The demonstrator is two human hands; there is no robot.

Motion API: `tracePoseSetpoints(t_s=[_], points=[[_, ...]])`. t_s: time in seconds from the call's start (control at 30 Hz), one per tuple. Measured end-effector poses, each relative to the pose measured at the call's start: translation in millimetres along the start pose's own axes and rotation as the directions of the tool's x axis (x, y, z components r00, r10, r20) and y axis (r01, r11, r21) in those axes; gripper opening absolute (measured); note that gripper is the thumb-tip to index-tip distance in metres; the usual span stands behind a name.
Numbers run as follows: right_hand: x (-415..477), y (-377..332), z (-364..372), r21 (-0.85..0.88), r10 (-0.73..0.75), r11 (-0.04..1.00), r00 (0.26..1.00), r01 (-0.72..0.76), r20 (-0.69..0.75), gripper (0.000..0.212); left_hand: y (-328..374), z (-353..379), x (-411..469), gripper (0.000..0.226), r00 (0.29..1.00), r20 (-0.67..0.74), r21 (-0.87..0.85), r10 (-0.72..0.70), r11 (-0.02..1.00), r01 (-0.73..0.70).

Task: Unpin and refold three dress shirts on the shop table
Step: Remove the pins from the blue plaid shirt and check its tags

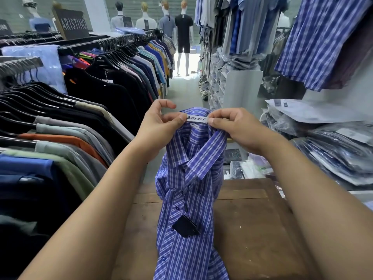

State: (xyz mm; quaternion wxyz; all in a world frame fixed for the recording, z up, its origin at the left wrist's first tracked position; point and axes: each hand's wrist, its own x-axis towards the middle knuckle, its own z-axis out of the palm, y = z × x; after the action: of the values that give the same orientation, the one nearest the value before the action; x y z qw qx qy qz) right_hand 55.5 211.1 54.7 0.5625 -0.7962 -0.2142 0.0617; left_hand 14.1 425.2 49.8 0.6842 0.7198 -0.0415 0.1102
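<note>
**A:** where's the shirt (189, 178) rn?

**B:** hanging over the desk (252, 229), lifted up by its collar. left hand (159, 126) and right hand (232, 126) each pinch the collar, thumbs at either end of the white label (196, 119).

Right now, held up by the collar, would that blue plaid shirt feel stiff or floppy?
Probably floppy: the blue plaid shirt droops in folds below the left hand and right hand. Likely light, as fingertip pinches at the collar hold it up.
</note>
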Motion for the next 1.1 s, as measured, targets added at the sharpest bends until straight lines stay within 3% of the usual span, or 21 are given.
tracePoseSetpoints(t_s=[0.3,0.43,0.5,0.6,0.7,0.83,0.97,1.1], points=[[-8.9,-1.2,0.6,0.078,0.005,0.997,0.999,-0.002,-0.031,0.016,5.7,6.0,-7.4,0.029,0.999,-0.007,0.05,0.041,0.998,-0.04],[-13.7,-4.8,5.1,0.117,-0.01,0.993,0.997,0.019,-0.08,0.02,8.8,12.0,-11.8,0.029,0.994,-0.065,-0.02,0.087,0.996,-0.088],[-15.8,-3.8,11.4,0.053,-0.058,0.996,0.989,0.066,-0.136,0.013,10.3,15.8,-13.1,0.031,0.991,-0.1,-0.055,0.094,0.994,-0.099],[-14.4,3.9,20.4,-0.18,-0.203,0.971,0.942,0.158,-0.268,0.012,11.7,19.7,-14.7,0.032,0.986,-0.139,-0.07,0.09,0.993,-0.1],[-12.6,4.8,20.3,-0.254,-0.243,0.952,0.926,0.171,-0.29,0.01,13.0,18.6,-18.0,0.03,0.986,-0.146,-0.059,0.083,0.994,-0.092],[-13.3,-2.2,10.0,-0.307,-0.24,0.936,0.951,0.173,-0.197,0.012,17.6,9.7,-24.9,0.026,0.992,-0.084,0.047,0.089,0.995,-0.086],[-23.0,-17.8,-4.3,-0.243,-0.1,0.964,0.994,0.107,0.043,0.012,23.5,-5.6,-31.1,0.025,0.997,0.042,0.165,0.06,0.984,-0.066],[-33.1,-28.2,-13.2,-0.228,-0.034,0.97,0.976,0.084,0.215,0.015,31.9,-15.2,-38.8,0.034,0.991,0.137,0.201,-0.002,0.979,-0.026]])
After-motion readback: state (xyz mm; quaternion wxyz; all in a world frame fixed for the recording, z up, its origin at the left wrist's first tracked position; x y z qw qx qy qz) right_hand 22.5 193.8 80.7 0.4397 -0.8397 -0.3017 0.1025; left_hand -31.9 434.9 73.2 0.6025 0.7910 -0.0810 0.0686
